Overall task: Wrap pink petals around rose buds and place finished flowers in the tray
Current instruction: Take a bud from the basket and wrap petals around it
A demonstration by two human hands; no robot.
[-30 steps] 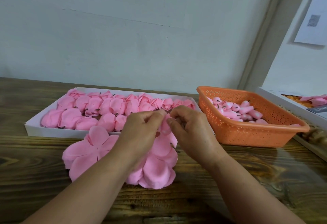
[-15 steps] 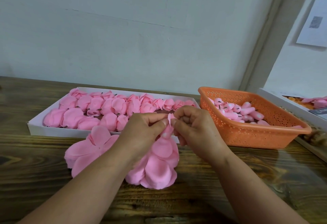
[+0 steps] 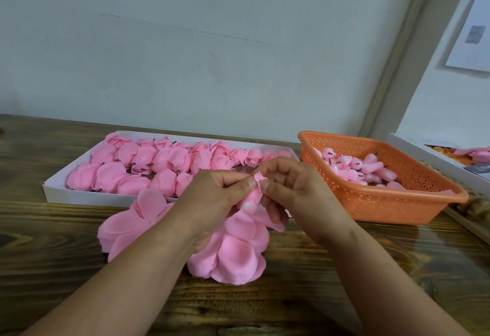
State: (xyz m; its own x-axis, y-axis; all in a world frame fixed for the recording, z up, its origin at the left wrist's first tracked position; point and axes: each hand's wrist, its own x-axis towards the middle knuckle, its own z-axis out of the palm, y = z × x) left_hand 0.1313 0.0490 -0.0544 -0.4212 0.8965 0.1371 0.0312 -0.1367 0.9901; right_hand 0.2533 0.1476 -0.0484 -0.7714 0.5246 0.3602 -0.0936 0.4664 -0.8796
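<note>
Well, I see the wooden table (image 3: 79, 296), then the white tray (image 3: 61, 189) of finished flowers (image 3: 169, 160), the orange basket (image 3: 392, 203), loose petals (image 3: 233, 256), and my left hand (image 3: 214, 195) and right hand (image 3: 294, 189) pinching a rose bud (image 3: 253, 197) above them.

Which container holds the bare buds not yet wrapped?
The orange basket on the right; its buds are small and bare, while the white tray holds full wrapped flowers.

A dark wooden table (image 3: 291, 296) stands against a pale grey wall (image 3: 185, 57). Up to the right, a grey frame (image 3: 397, 70) and a pinned paper sheet (image 3: 472, 38).
</note>
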